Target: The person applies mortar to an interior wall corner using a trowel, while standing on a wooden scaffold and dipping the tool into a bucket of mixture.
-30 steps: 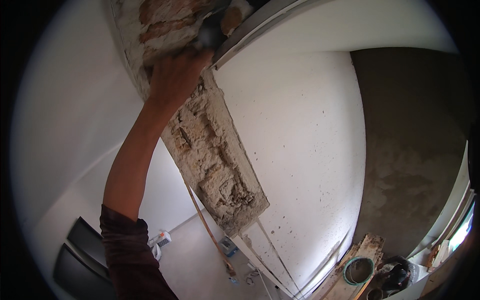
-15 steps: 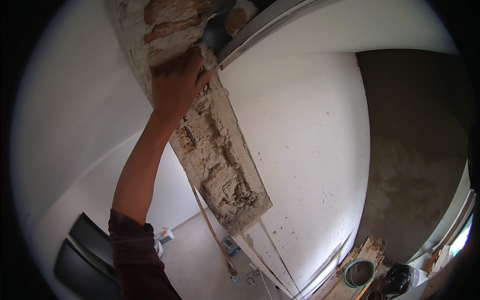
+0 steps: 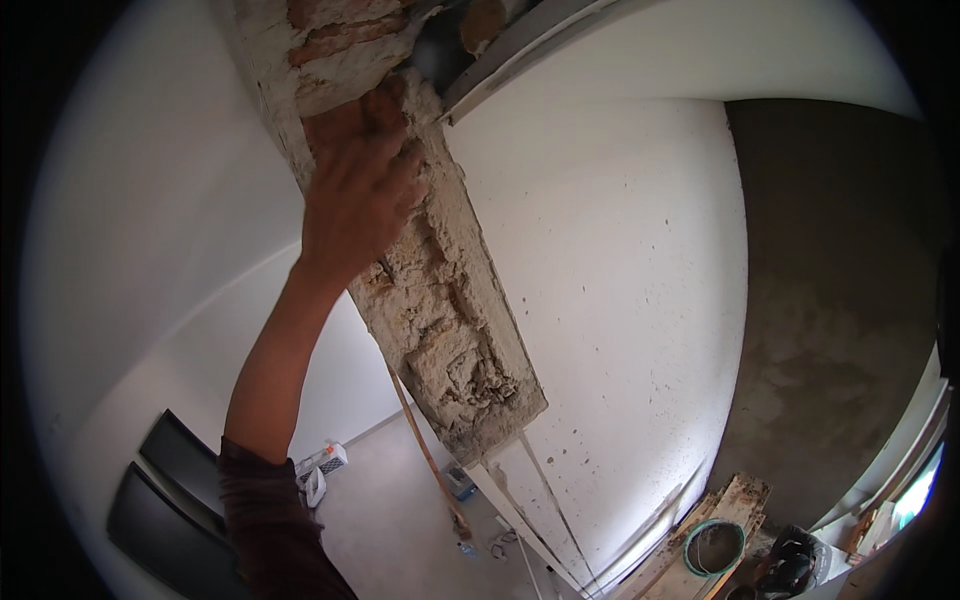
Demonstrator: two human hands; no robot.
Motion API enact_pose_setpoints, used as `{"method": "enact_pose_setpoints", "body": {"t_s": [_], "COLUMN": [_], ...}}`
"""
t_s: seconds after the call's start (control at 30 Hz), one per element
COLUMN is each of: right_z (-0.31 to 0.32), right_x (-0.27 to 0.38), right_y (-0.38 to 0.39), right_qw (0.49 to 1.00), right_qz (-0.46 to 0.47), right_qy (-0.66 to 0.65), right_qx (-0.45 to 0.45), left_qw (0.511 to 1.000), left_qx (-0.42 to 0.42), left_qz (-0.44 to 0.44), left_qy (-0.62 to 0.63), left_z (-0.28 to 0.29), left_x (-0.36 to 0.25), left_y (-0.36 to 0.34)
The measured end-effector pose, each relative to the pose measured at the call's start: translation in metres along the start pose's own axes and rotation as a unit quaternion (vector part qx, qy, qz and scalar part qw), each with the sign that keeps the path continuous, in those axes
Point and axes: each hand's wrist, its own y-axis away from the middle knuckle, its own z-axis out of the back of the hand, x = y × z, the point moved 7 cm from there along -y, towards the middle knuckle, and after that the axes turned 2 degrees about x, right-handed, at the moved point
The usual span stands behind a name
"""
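Observation:
My left hand point(image 3: 355, 195), with the forearm coming up from the bottom, is at a long beam-like strip of rough, broken plaster point(image 3: 450, 350). Its bent fingers touch the upper part of the strip, just below exposed red brick point(image 3: 330, 35); what they grip, if anything, is hidden. Above and right of the fingers is a dark cavity point(image 3: 430, 55) beside a pale metal edge point(image 3: 505, 60). My right hand is out of view.
A smooth white wall point(image 3: 610, 300) adjoins a dark grey render point(image 3: 830, 300). Below are a long wooden handle point(image 3: 425, 445), black panels point(image 3: 150, 520), and boards point(image 3: 655, 570) with a green-rimmed bucket point(image 3: 713, 547) beside a dark object point(image 3: 785, 570) I cannot make out.
My left hand has shifted a little down the rough strip since half a second ago, its fingers still bent against it. The view has shifted slightly.

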Motion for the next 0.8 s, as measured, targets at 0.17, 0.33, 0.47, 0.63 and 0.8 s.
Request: {"method": "enact_pose_setpoints", "body": {"t_s": [0.17,0.33,0.47,0.63,0.8], "right_z": [-0.010,-0.015,-0.033,-0.069,-0.075], "right_x": [-0.002,-0.020,-0.027,-0.024,-0.029], "right_y": [0.006,0.026,0.048,0.065,0.095], "right_qw": [1.000,0.999,0.998,0.998,0.994], "right_qz": [-0.004,-0.026,-0.032,-0.036,-0.055], "right_qy": [0.002,-0.018,-0.038,-0.052,-0.088], "right_qx": [-0.001,-0.025,-0.034,-0.023,-0.044], "left_qw": [0.997,0.878,0.990,0.991,0.924], "left_qx": [0.079,0.476,0.113,0.090,0.344], "left_qz": [-0.018,0.050,-0.041,-0.068,-0.040], "left_qy": [-0.006,0.028,0.079,0.073,0.161], "left_z": [-0.009,0.000,0.030,-0.005,0.014], "left_x": [-0.017,-0.032,-0.020,-0.017,-0.027], "left_y": [0.011,0.002,0.025,0.043,0.052]}}
